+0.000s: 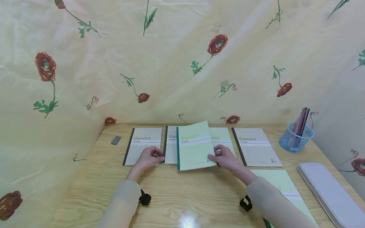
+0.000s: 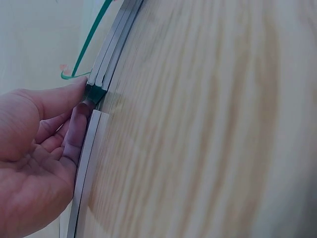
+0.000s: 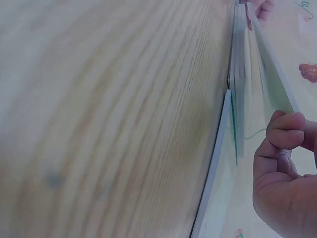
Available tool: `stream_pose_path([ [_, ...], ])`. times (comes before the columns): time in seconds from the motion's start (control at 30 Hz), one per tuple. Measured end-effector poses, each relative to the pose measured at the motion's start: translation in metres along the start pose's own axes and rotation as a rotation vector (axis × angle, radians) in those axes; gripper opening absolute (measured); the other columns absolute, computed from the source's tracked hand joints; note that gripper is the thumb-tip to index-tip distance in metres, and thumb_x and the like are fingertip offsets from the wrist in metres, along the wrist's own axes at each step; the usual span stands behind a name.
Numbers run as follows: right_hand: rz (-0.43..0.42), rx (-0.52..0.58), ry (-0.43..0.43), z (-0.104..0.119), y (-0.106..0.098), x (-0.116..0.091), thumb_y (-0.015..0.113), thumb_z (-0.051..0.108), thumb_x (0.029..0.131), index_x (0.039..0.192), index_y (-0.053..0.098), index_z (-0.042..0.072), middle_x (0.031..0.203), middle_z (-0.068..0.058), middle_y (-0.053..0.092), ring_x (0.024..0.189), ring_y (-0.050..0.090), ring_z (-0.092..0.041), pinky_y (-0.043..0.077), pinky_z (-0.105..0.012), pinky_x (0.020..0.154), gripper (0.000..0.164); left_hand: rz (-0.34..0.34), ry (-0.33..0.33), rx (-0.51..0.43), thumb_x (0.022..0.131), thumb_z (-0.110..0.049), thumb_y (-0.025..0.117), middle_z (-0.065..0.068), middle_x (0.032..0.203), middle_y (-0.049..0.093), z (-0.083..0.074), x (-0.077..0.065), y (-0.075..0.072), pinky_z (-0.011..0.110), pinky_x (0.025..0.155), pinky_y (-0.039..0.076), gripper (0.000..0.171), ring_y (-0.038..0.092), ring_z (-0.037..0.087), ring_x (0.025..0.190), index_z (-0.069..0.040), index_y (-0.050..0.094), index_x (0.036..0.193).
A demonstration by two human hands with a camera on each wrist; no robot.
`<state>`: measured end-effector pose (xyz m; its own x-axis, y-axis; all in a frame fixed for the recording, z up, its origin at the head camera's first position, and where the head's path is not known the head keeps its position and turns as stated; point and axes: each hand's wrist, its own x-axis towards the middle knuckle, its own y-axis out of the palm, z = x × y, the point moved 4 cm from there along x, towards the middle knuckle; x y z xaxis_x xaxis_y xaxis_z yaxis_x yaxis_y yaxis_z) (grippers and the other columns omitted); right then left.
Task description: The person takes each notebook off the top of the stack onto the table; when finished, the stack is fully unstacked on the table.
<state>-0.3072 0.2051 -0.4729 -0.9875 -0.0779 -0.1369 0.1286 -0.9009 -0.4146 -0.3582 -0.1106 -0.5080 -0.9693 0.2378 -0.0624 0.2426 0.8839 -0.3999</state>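
My right hand (image 1: pixel 225 156) pinches the lower right corner of a green-covered notebook (image 1: pixel 194 148) with a green spine. In the right wrist view this notebook (image 3: pixel 275 72) is raised at a slant over a stack of notebooks (image 3: pixel 237 54). It overlaps a white notebook (image 1: pixel 170 146) with a black spine and another green notebook (image 1: pixel 224 139) behind. My left hand (image 1: pixel 149 158) is at the white notebook's lower left corner. In the left wrist view, the left thumb and a finger pinch the spine corner of several stacked notebooks (image 2: pixel 111 52). Another white notebook (image 1: pixel 140 152) lies beneath the left hand.
Right of the hands lies a white black-spined notebook (image 1: pixel 256 147). A green notebook (image 1: pixel 279 183) is partly under the right sleeve. A blue pen cup (image 1: pixel 294 143) and a white case (image 1: pixel 332 191) stand at the right; a small grey block (image 1: pixel 116 140) lies back left.
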Motion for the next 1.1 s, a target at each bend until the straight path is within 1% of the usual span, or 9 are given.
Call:
stream_pose_path([
  [0.2,0.008,0.035,0.028,-0.005,-0.012,-0.023,0.066,0.013,0.097,0.114,0.044,-0.003,0.072,0.0,0.045,0.055,0.048,-0.013,0.045,-0.028,0.054,0.032,0.005,0.008,0.001,0.089,-0.002,0.073,0.008,0.091,0.066,0.003,0.0,0.0,0.028,0.076,0.049,0.017,0.06,0.019,0.085,0.001,0.066,0.103],
  [0.3,0.018,0.042,0.03,-0.006,-0.016,-0.038,0.065,0.013,0.098,0.118,0.042,-0.005,0.073,-0.001,0.047,0.056,0.047,-0.014,0.044,-0.029,0.054,0.035,0.002,0.012,-0.002,0.088,-0.001,0.074,0.008,0.091,0.066,0.003,0.001,0.0,0.029,0.075,0.049,0.016,0.06,0.019,0.085,0.002,0.066,0.103],
  [0.43,0.01,0.038,0.032,-0.011,-0.021,-0.061,0.065,0.013,0.098,0.124,0.043,-0.007,0.075,-0.002,0.053,0.058,0.047,-0.015,0.044,-0.029,0.055,0.039,0.002,0.018,-0.007,0.088,-0.001,0.074,0.008,0.091,0.066,0.002,0.002,0.001,0.028,0.076,0.049,0.017,0.06,0.018,0.085,0.002,0.066,0.103],
  [0.63,0.003,0.016,0.045,-0.024,-0.029,-0.093,0.066,0.012,0.097,0.122,0.044,-0.007,0.071,-0.002,0.053,0.055,0.047,-0.014,0.044,-0.027,0.052,0.038,0.002,0.013,-0.018,0.088,-0.001,0.074,0.008,0.091,0.066,0.0,0.002,0.002,0.028,0.076,0.048,0.017,0.06,0.017,0.084,0.003,0.066,0.103],
  [0.77,0.018,0.025,0.086,-0.036,-0.035,-0.113,0.066,0.015,0.097,0.122,0.042,-0.006,0.069,0.0,0.047,0.055,0.044,-0.013,0.043,-0.026,0.052,0.041,0.002,0.012,-0.006,0.088,-0.001,0.074,0.007,0.091,0.066,0.001,0.002,0.002,0.028,0.077,0.048,0.017,0.059,0.017,0.085,0.002,0.067,0.103],
  [0.87,0.041,0.039,0.126,-0.043,-0.039,-0.126,0.066,0.018,0.098,0.122,0.041,-0.005,0.069,0.002,0.039,0.055,0.041,-0.012,0.041,-0.025,0.052,0.042,0.001,0.012,-0.001,0.088,-0.001,0.074,0.007,0.09,0.066,0.002,0.002,0.002,0.027,0.076,0.048,0.016,0.059,0.018,0.084,0.001,0.067,0.103],
  [1.0,0.065,0.053,0.17,-0.051,-0.042,-0.143,0.066,0.02,0.098,0.119,0.04,-0.005,0.068,0.002,0.036,0.054,0.04,-0.012,0.04,-0.026,0.051,0.042,0.005,0.009,-0.017,0.088,-0.002,0.074,0.007,0.09,0.065,0.004,0.002,0.0,0.027,0.075,0.048,0.015,0.059,0.018,0.084,0.001,0.067,0.102],
  [1.1,0.081,0.07,0.196,-0.057,-0.043,-0.155,0.065,0.02,0.098,0.117,0.04,-0.005,0.068,0.002,0.038,0.053,0.042,-0.014,0.041,-0.027,0.051,0.041,0.011,0.005,-0.036,0.088,-0.003,0.074,0.007,0.09,0.065,0.004,0.001,0.0,0.028,0.075,0.048,0.015,0.059,0.018,0.084,0.0,0.067,0.101],
])
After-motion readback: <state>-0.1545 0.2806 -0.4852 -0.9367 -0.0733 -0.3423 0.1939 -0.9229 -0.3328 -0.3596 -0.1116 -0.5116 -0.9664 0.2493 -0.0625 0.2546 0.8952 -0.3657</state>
